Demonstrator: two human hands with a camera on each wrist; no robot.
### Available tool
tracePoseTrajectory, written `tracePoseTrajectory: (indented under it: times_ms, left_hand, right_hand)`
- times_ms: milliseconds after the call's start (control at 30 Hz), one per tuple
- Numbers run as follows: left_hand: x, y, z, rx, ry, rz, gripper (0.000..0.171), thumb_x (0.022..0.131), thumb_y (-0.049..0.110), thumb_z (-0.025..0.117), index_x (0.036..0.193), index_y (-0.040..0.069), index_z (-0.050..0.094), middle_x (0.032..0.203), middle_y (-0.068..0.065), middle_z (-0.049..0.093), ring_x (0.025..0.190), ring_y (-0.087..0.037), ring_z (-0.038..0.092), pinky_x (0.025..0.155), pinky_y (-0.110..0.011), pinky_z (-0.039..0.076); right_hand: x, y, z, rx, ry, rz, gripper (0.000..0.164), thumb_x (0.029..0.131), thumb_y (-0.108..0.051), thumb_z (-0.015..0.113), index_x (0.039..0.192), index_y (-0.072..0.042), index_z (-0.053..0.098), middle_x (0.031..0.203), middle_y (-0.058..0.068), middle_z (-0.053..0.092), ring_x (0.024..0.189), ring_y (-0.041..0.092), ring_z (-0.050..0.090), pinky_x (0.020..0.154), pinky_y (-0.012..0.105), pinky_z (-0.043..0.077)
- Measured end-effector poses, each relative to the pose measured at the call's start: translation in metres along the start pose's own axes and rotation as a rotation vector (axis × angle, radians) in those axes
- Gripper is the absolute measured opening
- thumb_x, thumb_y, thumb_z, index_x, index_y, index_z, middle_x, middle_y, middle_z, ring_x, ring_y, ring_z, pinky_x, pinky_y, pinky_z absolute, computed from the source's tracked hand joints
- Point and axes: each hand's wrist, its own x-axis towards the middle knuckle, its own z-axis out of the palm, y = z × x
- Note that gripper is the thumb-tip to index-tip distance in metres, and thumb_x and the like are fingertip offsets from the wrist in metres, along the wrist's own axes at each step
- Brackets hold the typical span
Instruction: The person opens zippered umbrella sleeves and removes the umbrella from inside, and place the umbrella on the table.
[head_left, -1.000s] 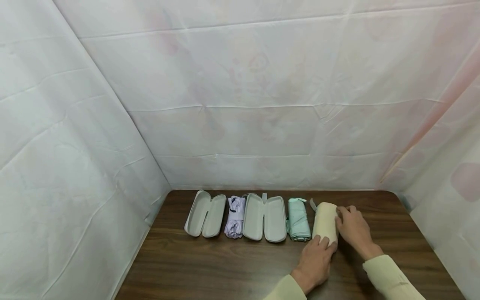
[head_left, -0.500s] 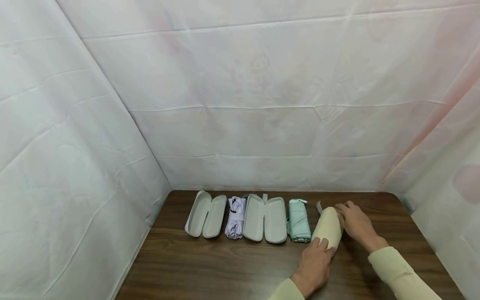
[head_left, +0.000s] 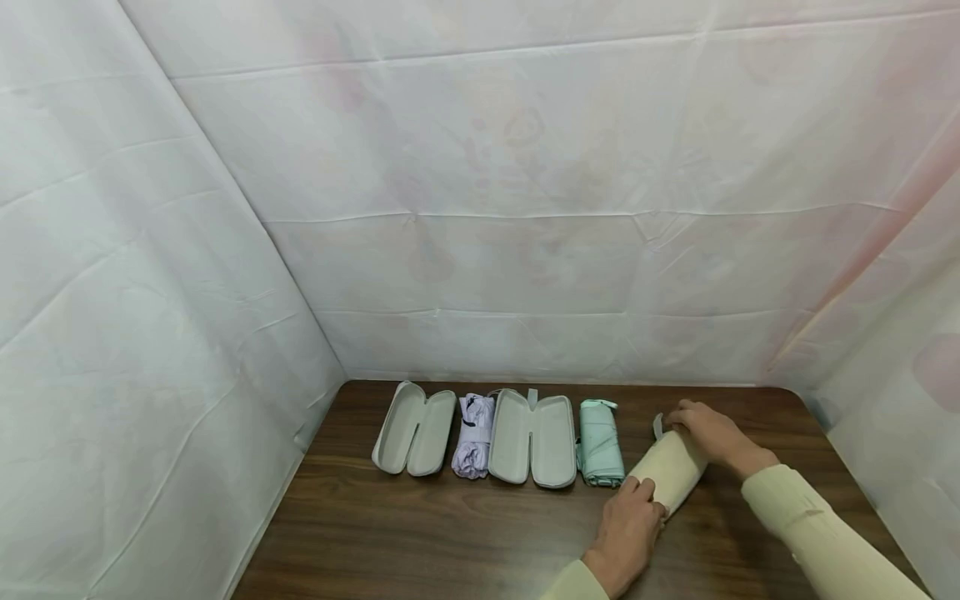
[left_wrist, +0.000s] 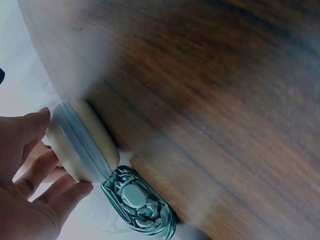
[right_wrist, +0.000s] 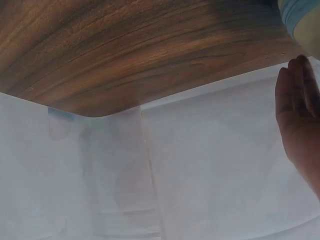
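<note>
A cream zip case [head_left: 670,471] lies slanted at the right of the row, its far end pointing right. My left hand [head_left: 626,529] grips its near end. In the left wrist view, thumb and fingers sit on either side of the case [left_wrist: 82,142], with its grey zipper running along the side between them. At the far end my right hand [head_left: 711,433] holds the case with bent fingers, beside a small grey loop [head_left: 657,425]. In the right wrist view the fingertips of the right hand [right_wrist: 300,107] are right at the case [right_wrist: 306,30]; its thumb is hidden.
Left of the cream case lies a rolled mint-green folding umbrella [head_left: 602,443]. Further left are an open grey-lined case [head_left: 552,442], a rolled lilac folding umbrella [head_left: 473,437] and another open case [head_left: 431,433]. White sheets [head_left: 480,250] enclose the dark wooden table [head_left: 420,533].
The cream case has turned clockwise, its far end swinging to the right and its side rolling. My right hand has shifted over that end; the left hand keeps its grip near the front.
</note>
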Motion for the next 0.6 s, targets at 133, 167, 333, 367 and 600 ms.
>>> tracePoseTrajectory:
  times_ms: [133,167,333,367,600]
  left_hand:
    - [-0.001,0.000,0.000,-0.039,-0.009,-0.018,0.012,0.095,0.036,0.079,0.099,0.046,0.082,0.093,0.017,0.053,0.085,-0.001,0.044,0.061,-0.010,0.042]
    - [-0.001,0.000,0.000,-0.041,-0.005,-0.021,0.013,0.095,0.035,0.079,0.099,0.046,0.082,0.093,0.017,0.054,0.085,-0.001,0.044,0.061,-0.010,0.042]
    - [-0.002,0.001,0.001,-0.039,0.002,-0.033,0.012,0.095,0.035,0.079,0.098,0.046,0.081,0.093,0.017,0.055,0.085,-0.001,0.045,0.057,-0.012,0.041]
    - [-0.002,0.002,0.001,-0.038,0.008,-0.035,0.011,0.095,0.035,0.079,0.097,0.046,0.081,0.092,0.017,0.055,0.084,-0.001,0.045,0.057,-0.012,0.040]
    - [-0.002,0.001,0.001,0.022,0.061,-0.009,0.018,0.094,0.036,0.081,0.112,0.040,0.079,0.097,0.014,0.058,0.084,-0.003,0.047,0.058,-0.012,0.041]
  right_hand:
    - [0.003,0.005,0.000,0.030,-0.044,-0.026,0.017,0.097,0.004,0.067,0.108,-0.002,0.078,0.101,0.007,0.068,0.090,0.029,0.068,0.075,0.043,0.058]
    - [0.004,0.005,0.000,0.031,-0.055,-0.030,0.017,0.097,0.003,0.067,0.109,-0.003,0.078,0.101,0.008,0.069,0.091,0.029,0.068,0.075,0.043,0.058]
    - [0.008,0.004,-0.003,0.018,-0.100,-0.069,0.021,0.096,0.005,0.067,0.110,-0.005,0.079,0.101,0.007,0.068,0.091,0.026,0.068,0.075,0.040,0.057]
    - [0.008,0.003,-0.004,0.022,-0.112,-0.078,0.022,0.096,0.006,0.067,0.110,-0.005,0.079,0.101,0.007,0.069,0.091,0.026,0.068,0.075,0.041,0.058]
    - [0.012,0.000,-0.010,0.029,-0.226,-0.074,0.028,0.094,0.010,0.065,0.114,-0.003,0.080,0.118,0.022,0.072,0.110,0.046,0.067,0.089,0.057,0.057]
